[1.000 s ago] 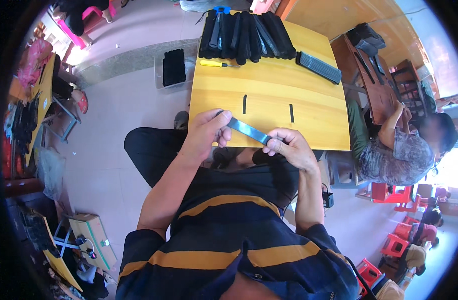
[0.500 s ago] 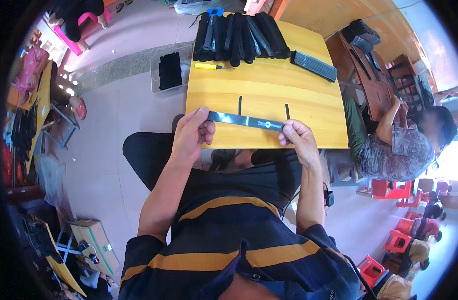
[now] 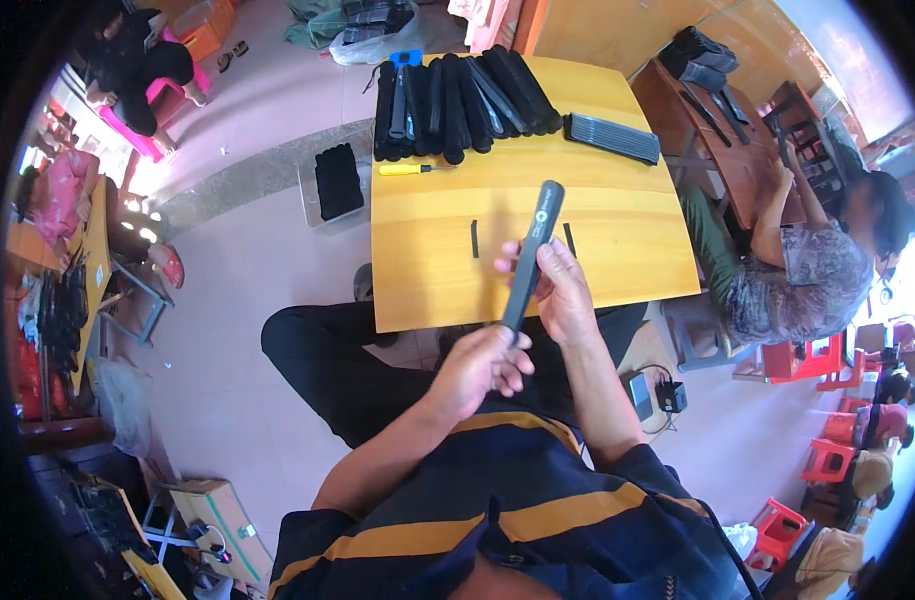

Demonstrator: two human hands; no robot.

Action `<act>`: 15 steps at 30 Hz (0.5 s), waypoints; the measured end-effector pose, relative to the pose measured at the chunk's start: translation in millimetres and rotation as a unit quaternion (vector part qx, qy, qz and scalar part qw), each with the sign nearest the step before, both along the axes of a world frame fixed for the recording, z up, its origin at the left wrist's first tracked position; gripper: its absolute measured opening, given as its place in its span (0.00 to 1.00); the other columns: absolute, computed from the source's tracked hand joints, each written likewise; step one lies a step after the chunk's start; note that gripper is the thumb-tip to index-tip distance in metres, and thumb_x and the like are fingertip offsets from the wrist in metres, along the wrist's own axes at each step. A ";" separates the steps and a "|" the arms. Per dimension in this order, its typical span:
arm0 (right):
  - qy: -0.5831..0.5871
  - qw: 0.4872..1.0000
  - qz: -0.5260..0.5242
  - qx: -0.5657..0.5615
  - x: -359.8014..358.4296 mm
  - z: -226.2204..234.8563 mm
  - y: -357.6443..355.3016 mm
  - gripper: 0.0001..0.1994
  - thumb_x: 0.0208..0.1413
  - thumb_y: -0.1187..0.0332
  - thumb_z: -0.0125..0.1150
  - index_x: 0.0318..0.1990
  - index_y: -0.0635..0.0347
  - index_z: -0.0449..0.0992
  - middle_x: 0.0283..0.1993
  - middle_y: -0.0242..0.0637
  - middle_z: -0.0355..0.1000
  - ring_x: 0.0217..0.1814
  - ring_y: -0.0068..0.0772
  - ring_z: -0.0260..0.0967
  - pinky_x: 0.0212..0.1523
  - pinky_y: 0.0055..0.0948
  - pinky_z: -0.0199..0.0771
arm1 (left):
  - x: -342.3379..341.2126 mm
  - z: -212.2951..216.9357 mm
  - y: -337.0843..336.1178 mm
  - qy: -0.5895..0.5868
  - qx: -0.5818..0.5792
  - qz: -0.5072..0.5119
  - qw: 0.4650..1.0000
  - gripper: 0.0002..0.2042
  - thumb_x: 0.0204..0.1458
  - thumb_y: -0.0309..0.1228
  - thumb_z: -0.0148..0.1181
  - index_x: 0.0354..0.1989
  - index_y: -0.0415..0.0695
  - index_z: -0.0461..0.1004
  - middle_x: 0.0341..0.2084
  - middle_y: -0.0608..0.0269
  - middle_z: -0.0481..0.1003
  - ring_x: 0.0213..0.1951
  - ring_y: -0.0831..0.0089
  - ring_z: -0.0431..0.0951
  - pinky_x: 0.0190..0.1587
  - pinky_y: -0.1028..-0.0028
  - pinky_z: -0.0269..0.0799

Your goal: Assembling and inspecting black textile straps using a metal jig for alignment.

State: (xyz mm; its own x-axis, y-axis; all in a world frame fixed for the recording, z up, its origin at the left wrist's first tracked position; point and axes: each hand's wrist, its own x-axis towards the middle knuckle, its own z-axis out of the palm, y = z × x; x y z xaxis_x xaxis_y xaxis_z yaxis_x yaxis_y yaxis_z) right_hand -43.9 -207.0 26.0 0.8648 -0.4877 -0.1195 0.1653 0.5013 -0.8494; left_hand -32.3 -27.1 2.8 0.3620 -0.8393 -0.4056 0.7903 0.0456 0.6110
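Pink floor all around, with a yellow wooden desk in the middle.

Left hand clenched around the near end of a long flat black strip, low down by the lap. Right hand grasping the same strip at its middle, fingers on one side and thumb on the other. Strip held up in the air over the near edge of the desk, tilted, far end pointing away and a little to the right.

Two small black pieces lying flat on the desk, one on each side of the strip. Farther back, a yellow-handled screwdriver beside a big row of black rolls lined up at the far edge. One flat pile of dark strips at the far right corner.

On the floor to the left of the desk, a clear tray holding a black bundle.

At the right, another person sitting at a brown table. Red stools behind. Cardboard box on the floor at the lower left.
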 end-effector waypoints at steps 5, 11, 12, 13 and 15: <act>0.008 0.994 0.099 0.042 -8.0 -1.7 -14.9 0.17 0.72 0.57 0.52 0.55 0.61 0.71 0.38 0.36 0.77 0.37 0.30 0.77 0.42 0.26 0.78 | 23.3 9.1 10.3 -0.362 0.057 -0.174 0.914 0.15 0.66 0.40 0.58 0.38 0.39 0.81 0.26 0.64 0.80 0.27 0.77 0.79 0.32 0.76 0.74; 0.090 0.984 0.140 -0.064 -17.5 -3.3 -26.9 0.19 0.72 0.55 0.52 0.53 0.64 0.73 0.36 0.34 0.76 0.32 0.22 0.73 0.36 0.21 0.76 | 33.0 150.9 59.5 -0.276 -0.382 0.133 0.872 0.06 0.48 0.24 0.67 0.25 0.34 0.77 0.28 0.58 0.81 0.26 0.65 0.79 0.29 0.74 0.76; 0.091 0.985 0.135 -0.063 -19.5 -4.4 -29.2 0.19 0.72 0.55 0.52 0.53 0.64 0.73 0.36 0.34 0.76 0.32 0.22 0.73 0.36 0.21 0.76 | 35.9 165.5 64.0 -0.242 -0.512 0.094 0.819 0.07 0.50 0.27 0.62 0.24 0.36 0.74 0.27 0.59 0.79 0.27 0.65 0.80 0.28 0.71 0.77; 0.089 0.983 0.146 -0.067 -21.5 -5.5 -31.0 0.19 0.72 0.55 0.52 0.53 0.64 0.73 0.36 0.34 0.76 0.32 0.22 0.74 0.36 0.21 0.76 | 30.8 185.3 60.9 -0.223 -0.563 0.109 0.788 0.06 0.52 0.26 0.63 0.25 0.41 0.75 0.26 0.55 0.80 0.26 0.64 0.80 0.27 0.68 0.78; 0.085 0.979 0.174 -0.069 -22.9 -4.5 -31.3 0.20 0.72 0.54 0.51 0.53 0.64 0.74 0.37 0.35 0.77 0.34 0.22 0.75 0.38 0.21 0.77 | 30.1 213.9 57.3 -0.207 -0.607 0.124 0.757 0.06 0.53 0.25 0.64 0.25 0.46 0.77 0.25 0.52 0.81 0.24 0.63 0.81 0.26 0.65 0.79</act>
